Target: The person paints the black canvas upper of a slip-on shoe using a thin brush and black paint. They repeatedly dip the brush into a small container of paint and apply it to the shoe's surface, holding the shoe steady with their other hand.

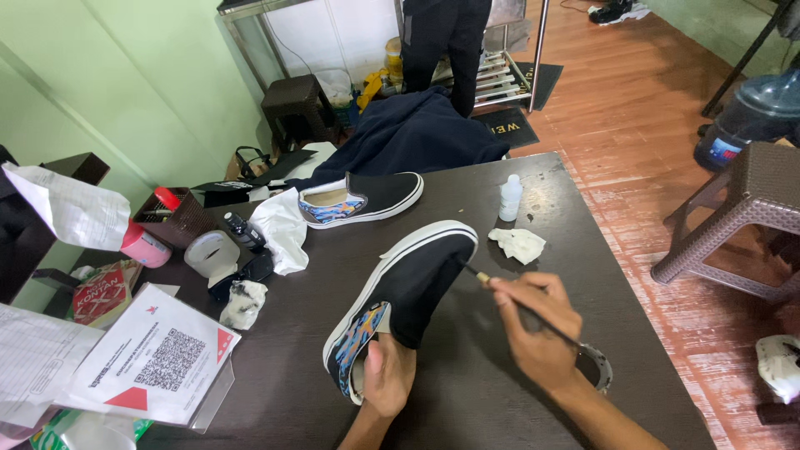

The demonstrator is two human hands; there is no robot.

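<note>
The left hand (386, 375) is tucked inside a black shoe (404, 296). The fingers are hidden in the shoe, so I cannot tell how far open the hand is, but it holds the shoe up off the dark table (467, 392). The shoe is tilted, with its toe pointing up and away. That turns its black side toward the person, so it is easy to reach.

The right hand (537, 329) is closed around a thin brush (521, 307). It pinches the brush like a pencil. The tip of the brush touches the black side of the shoe, near the white sole. The back part of the shoe has bright blue and orange paint on it.

A second shoe (362, 198) lies flat on the table, farther away. It has the same kind of bright colours on its side. A small white bottle (510, 198) stands near it, and a crumpled white cloth (518, 244) lies just beside the bottle, close enough to grab. A round dish (602, 367) sits right under the right wrist, partly hidden by the arm.

On the left of the table are a roll of tape (211, 250), a small dark bottle (243, 231), some white paper (283, 225) and a card with a square code (162, 354). A brown stool (742, 221) stands on the red floor to the right. Another person in dark clothes (442, 37) stands far behind the table.
</note>
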